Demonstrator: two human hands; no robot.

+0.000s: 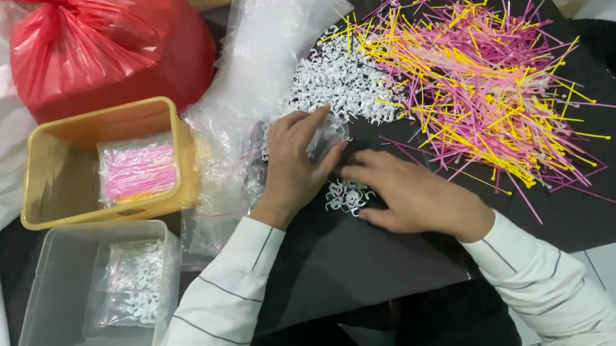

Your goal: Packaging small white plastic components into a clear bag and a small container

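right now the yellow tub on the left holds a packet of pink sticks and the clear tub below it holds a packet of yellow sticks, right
Not quite. The head view shows the clear tub holding a packet of small white pieces, not yellow sticks. The rest holds: the yellow tub on the left holds a packet of pink sticks.

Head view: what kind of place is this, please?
Probably a home workspace for hand sorting and packing: a black mat bears a heap of pink and yellow plastic sticks, small white plastic clips, and a yellow plastic tub holding a filled packet.
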